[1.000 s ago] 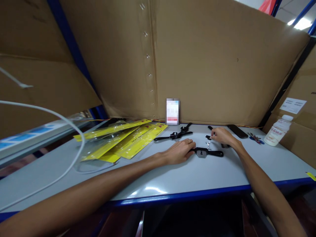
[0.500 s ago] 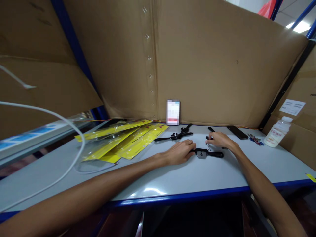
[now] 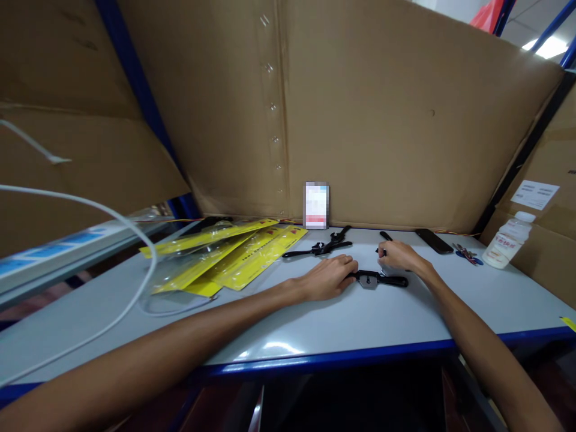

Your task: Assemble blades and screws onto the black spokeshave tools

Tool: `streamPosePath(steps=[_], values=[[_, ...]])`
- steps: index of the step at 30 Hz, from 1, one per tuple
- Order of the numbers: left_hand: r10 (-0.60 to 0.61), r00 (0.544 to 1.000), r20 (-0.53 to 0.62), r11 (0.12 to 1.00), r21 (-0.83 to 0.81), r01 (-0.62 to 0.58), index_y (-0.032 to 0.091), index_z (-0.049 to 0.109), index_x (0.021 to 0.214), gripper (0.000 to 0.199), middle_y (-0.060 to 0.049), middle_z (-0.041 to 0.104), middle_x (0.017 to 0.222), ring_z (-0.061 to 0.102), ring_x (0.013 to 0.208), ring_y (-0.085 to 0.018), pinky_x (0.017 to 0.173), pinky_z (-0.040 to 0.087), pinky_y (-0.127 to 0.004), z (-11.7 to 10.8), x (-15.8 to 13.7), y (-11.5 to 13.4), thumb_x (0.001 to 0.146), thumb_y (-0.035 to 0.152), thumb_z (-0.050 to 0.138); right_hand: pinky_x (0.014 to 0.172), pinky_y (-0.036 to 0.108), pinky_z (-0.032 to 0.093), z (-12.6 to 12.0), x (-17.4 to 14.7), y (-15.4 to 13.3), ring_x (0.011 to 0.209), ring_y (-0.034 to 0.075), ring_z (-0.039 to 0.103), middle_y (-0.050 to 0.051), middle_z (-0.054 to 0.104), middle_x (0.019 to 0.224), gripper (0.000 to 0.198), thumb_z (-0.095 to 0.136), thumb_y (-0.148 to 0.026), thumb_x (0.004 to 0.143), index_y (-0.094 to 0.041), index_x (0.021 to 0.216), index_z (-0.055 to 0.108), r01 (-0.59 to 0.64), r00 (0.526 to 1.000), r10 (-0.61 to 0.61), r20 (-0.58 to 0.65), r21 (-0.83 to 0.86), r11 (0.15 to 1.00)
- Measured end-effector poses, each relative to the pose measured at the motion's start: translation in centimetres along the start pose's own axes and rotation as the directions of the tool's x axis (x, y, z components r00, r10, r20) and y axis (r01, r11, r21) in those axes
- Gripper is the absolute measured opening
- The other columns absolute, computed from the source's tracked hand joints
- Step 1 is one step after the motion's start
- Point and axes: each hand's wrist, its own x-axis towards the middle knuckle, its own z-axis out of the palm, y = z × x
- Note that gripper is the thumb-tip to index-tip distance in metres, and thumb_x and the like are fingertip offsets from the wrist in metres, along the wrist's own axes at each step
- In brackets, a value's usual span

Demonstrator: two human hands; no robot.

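Observation:
A black spokeshave [image 3: 369,280] with a pale metal blade plate lies near the middle of the table. My left hand [image 3: 332,276] is closed around its left handle, and the right handle points away to the right. Just behind this tool is my right hand [image 3: 396,257], its fingers curled together. A small dark bit shows at the fingertips; what they hold is mostly hidden. Past those fingers a black handle [image 3: 386,236] sticks out, its other end covered by the hand. Two more black spokeshaves [image 3: 320,247] lie crossed beyond my left hand.
Yellow-backed clear packages [image 3: 258,258] are piled on the left, beside a white cable [image 3: 112,210]. A phone [image 3: 316,205] leans on the cardboard wall. To the right are a dark phone [image 3: 433,241], small scissors [image 3: 468,255] and a plastic bottle [image 3: 508,240].
The fingers of my right hand have curled in slightly, and the shiny metal bit below them now shows less. My left hand stays on the spokeshave handle.

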Motion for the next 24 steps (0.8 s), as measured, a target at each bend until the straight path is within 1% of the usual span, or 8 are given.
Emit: streamPosePath(steps=[5,10,13,18,24], values=[[-0.002,1.000,0.006,1.000,-0.011,0.002,0.019,0.056,0.103,0.009,-0.009,0.062,0.104,0.061,0.091,-0.023,0.077,0.048,-0.035,-0.09,-0.01,0.13,0.099,0.024,0.050,0.065,0.027,0.038,-0.04,0.02,-0.03,0.089,0.022,0.066,0.008,0.076,0.096,0.013,0.064,-0.017,0.080,-0.021,0.088,0.074,0.016,1.000,-0.017,0.014,0.018,1.000],[-0.003,1.000,0.009,1.000,-0.008,0.003,0.019,0.056,0.104,0.011,-0.009,0.062,0.104,0.061,0.091,-0.023,0.077,0.049,-0.035,-0.16,0.01,0.22,0.100,0.025,0.048,0.069,0.027,0.040,0.10,0.16,-0.40,0.091,0.023,0.066,0.010,0.075,0.098,0.016,0.065,-0.016,0.079,-0.020,0.091,0.075,0.030,1.000,-0.030,-0.004,0.032,0.999],[-0.001,1.000,0.011,1.000,0.004,0.001,0.019,0.056,0.104,0.012,-0.009,0.062,0.105,0.060,0.091,-0.024,0.077,0.049,-0.036,-0.19,0.02,0.22,0.100,0.025,0.047,0.070,0.027,0.041,0.17,0.20,-0.53,0.091,0.023,0.066,0.011,0.075,0.099,0.015,0.066,-0.015,0.079,-0.019,0.090,0.075,0.030,0.999,-0.031,0.010,0.042,0.999],[0.008,1.000,0.004,1.000,-0.001,-0.008,0.019,0.056,0.103,0.011,-0.009,0.062,0.104,0.060,0.091,-0.023,0.077,0.049,-0.035,-0.13,-0.02,0.11,0.100,0.026,0.048,0.069,0.026,0.041,0.19,0.31,-0.41,0.088,0.022,0.066,0.010,0.075,0.095,0.013,0.066,-0.015,0.079,-0.018,0.088,0.074,0.041,0.999,-0.041,0.003,0.028,0.999],[0.008,1.000,-0.002,1.000,-0.013,-0.008,0.019,0.056,0.102,0.009,-0.009,0.062,0.103,0.061,0.090,-0.024,0.076,0.049,-0.036,-0.16,-0.02,0.17,0.100,0.024,0.049,0.072,0.026,0.042,-0.19,0.39,-0.09,0.087,0.021,0.066,0.007,0.076,0.091,0.017,0.062,-0.013,0.079,-0.019,0.088,0.075,0.067,0.997,-0.067,-0.024,0.039,0.997]])
